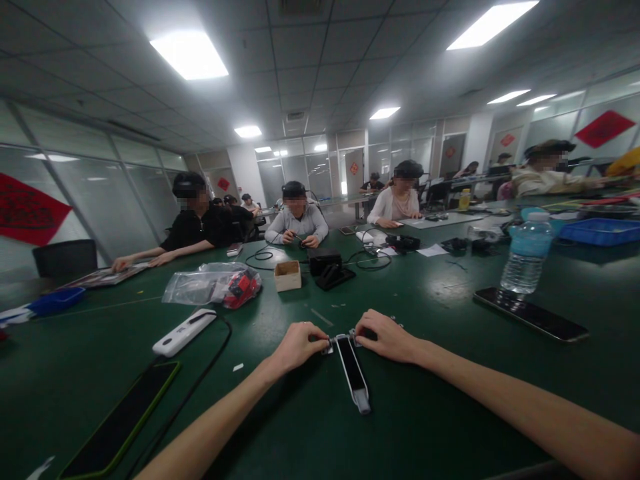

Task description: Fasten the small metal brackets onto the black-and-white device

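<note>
Between my two hands a slim, long white-edged object with a black middle (353, 367) lies on the green table, its grey end towards me. My left hand (300, 345) is closed in a pinch by the object's far left side, on a small silvery piece (328, 349). Across from it, my right hand (384, 337) pinches another small light-coloured piece (356, 341) beside the object's far right side. Both small pieces are partly covered by fingertips, and I cannot tell whether they are joined to the long object.
A white power strip (184, 332) with a black cable and a green-edged phone (123, 420) lie left. Ahead are a plastic bag (215, 285), a small box (287, 276) and a black case (325, 263). Rightward, a water bottle (526, 257) stands by a phone (530, 313). Several people sit opposite.
</note>
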{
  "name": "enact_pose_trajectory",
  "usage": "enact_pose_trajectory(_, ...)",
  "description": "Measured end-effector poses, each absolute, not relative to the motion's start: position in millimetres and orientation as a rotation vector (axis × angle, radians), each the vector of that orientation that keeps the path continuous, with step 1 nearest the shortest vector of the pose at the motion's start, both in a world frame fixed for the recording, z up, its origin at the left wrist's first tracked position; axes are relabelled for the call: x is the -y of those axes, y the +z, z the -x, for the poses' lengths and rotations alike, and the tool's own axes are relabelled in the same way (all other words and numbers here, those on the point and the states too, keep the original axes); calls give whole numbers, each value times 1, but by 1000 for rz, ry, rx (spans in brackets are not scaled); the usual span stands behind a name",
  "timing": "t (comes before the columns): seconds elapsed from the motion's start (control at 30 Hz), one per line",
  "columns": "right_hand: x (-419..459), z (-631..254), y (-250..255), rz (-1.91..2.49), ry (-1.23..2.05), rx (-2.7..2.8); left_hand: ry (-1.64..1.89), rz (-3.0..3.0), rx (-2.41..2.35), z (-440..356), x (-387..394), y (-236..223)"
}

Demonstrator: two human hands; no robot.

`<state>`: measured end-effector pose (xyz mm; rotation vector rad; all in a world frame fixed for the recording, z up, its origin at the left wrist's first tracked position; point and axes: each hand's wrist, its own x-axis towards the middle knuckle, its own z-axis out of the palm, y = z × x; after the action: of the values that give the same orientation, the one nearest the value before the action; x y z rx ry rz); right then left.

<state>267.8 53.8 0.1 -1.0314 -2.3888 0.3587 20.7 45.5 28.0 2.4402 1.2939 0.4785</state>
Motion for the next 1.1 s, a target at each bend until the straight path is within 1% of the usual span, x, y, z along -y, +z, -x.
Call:
enact_pose_trajectory(0.3, -54, -266, -1, 988, 373, 2372, 572, -2415, -1389, -23, -46, 22)
enact_pose_trajectory(0.6, -52, -266, -1, 975, 395, 2388, 577, -2436, -1333, -27, -39, 22)
enact_pose_trajectory(0.7, -54, -268, 4, 975, 337, 2442, 610, -2439, -1320, -27, -39, 18)
enact_pose_trajectory(0.8, -60, -278, 15, 974, 204, 2524, 651, -2431, -1328, -27, -39, 14)
enact_pose_trajectory(0.9, -71, -301, 28, 1066, 74, 2523, 691, -2431, -1330, -28, -39, 10)
enact_pose_trajectory(0.97, -77, -321, 35, 1188, 44, 2522, 712, -2438, -1321, -28, -40, 8)
enact_pose_trajectory(1.03, -82, -338, 39, 1359, 110, 2551, 715, -2445, -1325, -28, -41, 7)
enact_pose_trajectory(1.1, -84, -349, 42, 1527, 262, 2581, 698, -2454, -1330, -28, -42, 6)
